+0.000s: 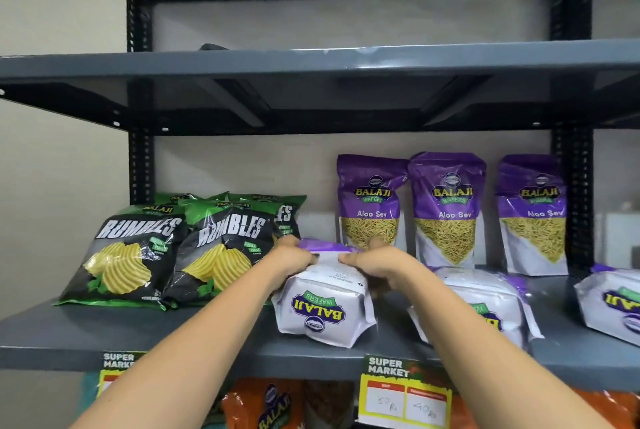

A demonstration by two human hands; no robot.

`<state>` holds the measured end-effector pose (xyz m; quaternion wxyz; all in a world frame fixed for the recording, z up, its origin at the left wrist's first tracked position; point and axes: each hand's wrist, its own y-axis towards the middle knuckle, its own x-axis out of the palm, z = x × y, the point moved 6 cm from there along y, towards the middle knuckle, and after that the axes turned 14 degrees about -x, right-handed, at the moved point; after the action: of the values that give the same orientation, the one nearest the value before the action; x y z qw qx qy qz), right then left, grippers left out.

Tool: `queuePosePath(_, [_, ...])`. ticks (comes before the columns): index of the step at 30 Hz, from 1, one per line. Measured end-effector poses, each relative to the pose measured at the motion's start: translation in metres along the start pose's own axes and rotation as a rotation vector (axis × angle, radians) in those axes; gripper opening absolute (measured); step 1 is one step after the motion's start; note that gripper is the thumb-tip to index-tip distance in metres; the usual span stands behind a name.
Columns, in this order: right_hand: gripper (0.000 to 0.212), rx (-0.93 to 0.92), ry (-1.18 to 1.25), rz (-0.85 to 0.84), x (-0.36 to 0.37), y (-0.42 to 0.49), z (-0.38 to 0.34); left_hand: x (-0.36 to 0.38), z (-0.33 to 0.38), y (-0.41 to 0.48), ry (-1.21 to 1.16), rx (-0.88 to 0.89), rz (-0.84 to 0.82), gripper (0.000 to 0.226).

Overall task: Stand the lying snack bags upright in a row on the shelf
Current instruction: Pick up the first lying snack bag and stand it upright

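While both hands, left hand (294, 260) and right hand (372, 264), pinch the far end of the lying Aloo Sev bag (323, 304) near the shelf's front edge (225, 356), its base pokes toward that edge. Tipping it up could slide it off, or knock the standing bag (370, 202) behind

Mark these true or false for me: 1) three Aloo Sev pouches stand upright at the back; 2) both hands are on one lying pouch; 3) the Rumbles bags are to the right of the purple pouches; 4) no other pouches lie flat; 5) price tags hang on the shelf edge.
1) True: three upright Aloo Sev pouches stand along the back wall.
2) True: the left hand and right hand grip the lying pouch.
3) False: the Rumbles bags are to the left.
4) False: a second lying pouch and a third lying pouch lie flat to the right.
5) True: a price tag hangs on the shelf edge.
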<state>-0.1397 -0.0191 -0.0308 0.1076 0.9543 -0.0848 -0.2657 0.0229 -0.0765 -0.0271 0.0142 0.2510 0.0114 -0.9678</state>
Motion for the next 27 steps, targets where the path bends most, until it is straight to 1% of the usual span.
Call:
queuePosePath(1, [0.085, -0.031, -0.027, 0.041, -0.006, 0.006, -0.004, -0.003, 0.002, -0.003, -0.073, 0.014, 0.019, 0.040])
queuePosePath(3, [0.098, -0.086, -0.061, 0.111, -0.016, 0.015, -0.011, -0.007, 0.007, -0.004, -0.242, 0.062, 0.048, 0.061])
queuePosePath(5, [0.103, -0.121, -0.055, 0.171, -0.026, 0.020, -0.018, -0.010, 0.014, -0.004, -0.413, 0.100, 0.070, 0.087])
queuePosePath(6, [0.101, -0.132, -0.044, 0.194, -0.030, 0.021, -0.021, -0.010, 0.018, -0.004, -0.482, 0.117, 0.077, 0.097])
queuePosePath(7, [0.095, -0.139, -0.043, 0.217, -0.034, 0.022, -0.024, -0.010, 0.021, -0.005, -0.527, 0.145, 0.086, 0.102])
queuePosePath(8, [0.082, -0.144, -0.058, 0.236, -0.038, 0.023, -0.025, -0.008, 0.024, -0.004, -0.551, 0.176, 0.108, 0.105])
queuePosePath(10, [0.049, -0.157, -0.122, 0.262, -0.042, 0.026, -0.020, -0.001, 0.023, -0.001, -0.554, 0.198, 0.143, 0.110])
queuePosePath(11, [0.041, -0.154, -0.164, 0.255, -0.041, 0.026, -0.017, 0.002, 0.019, 0.000, -0.551, 0.196, 0.154, 0.111])
queuePosePath(12, [0.038, -0.146, -0.207, 0.240, -0.038, 0.027, -0.014, 0.006, 0.014, 0.003, -0.551, 0.199, 0.155, 0.111])
queuePosePath(13, [0.044, -0.135, -0.239, 0.215, -0.037, 0.026, -0.011, 0.010, 0.010, 0.003, -0.555, 0.201, 0.141, 0.108])
queuePosePath(14, [0.060, -0.110, -0.253, 0.168, -0.038, 0.025, -0.009, 0.014, 0.006, 0.003, -0.567, 0.208, 0.121, 0.104])
queuePosePath(15, [0.081, -0.081, -0.237, 0.104, -0.040, 0.023, -0.010, 0.014, 0.003, 0.000, -0.570, 0.216, 0.130, 0.100])
queuePosePath(16, [0.097, -0.062, -0.184, 0.049, -0.045, 0.022, -0.012, 0.013, 0.001, -0.005, -0.542, 0.221, 0.190, 0.095])
queuePosePath(17, [0.100, -0.072, -0.079, 0.029, -0.052, 0.019, -0.018, 0.010, 0.000, -0.012, -0.479, 0.220, 0.287, 0.089])
queuePosePath(19, [0.083, -0.101, 0.247, 0.103, -0.076, 0.022, -0.031, 0.005, 0.001, -0.035, -0.364, 0.281, 0.480, 0.071])
queuePosePath(20, [0.076, -0.082, 0.399, 0.161, -0.086, 0.025, -0.033, 0.007, 0.004, -0.049, -0.319, 0.339, 0.544, 0.060])
queuePosePath(21, [0.072, -0.033, 0.517, 0.217, -0.094, 0.028, -0.029, 0.012, 0.007, -0.061, -0.280, 0.391, 0.566, 0.049])
queuePosePath(22, [0.070, 0.019, 0.587, 0.256, -0.097, 0.034, -0.023, 0.020, 0.010, -0.071, -0.259, 0.430, 0.548, 0.040])
queuePosePath(23, [0.068, 0.060, 0.603, 0.266, -0.096, 0.038, -0.018, 0.031, 0.012, -0.077, -0.252, 0.447, 0.490, 0.035])
queuePosePath(24, [0.074, 0.085, 0.598, 0.252, -0.093, 0.045, -0.012, 0.042, 0.012, -0.079, -0.243, 0.443, 0.421, 0.033])
queuePosePath(27, [0.094, 0.118, 0.687, 0.084, -0.069, 0.066, -0.001, 0.065, 0.006, -0.068, -0.120, 0.355, 0.314, 0.036])
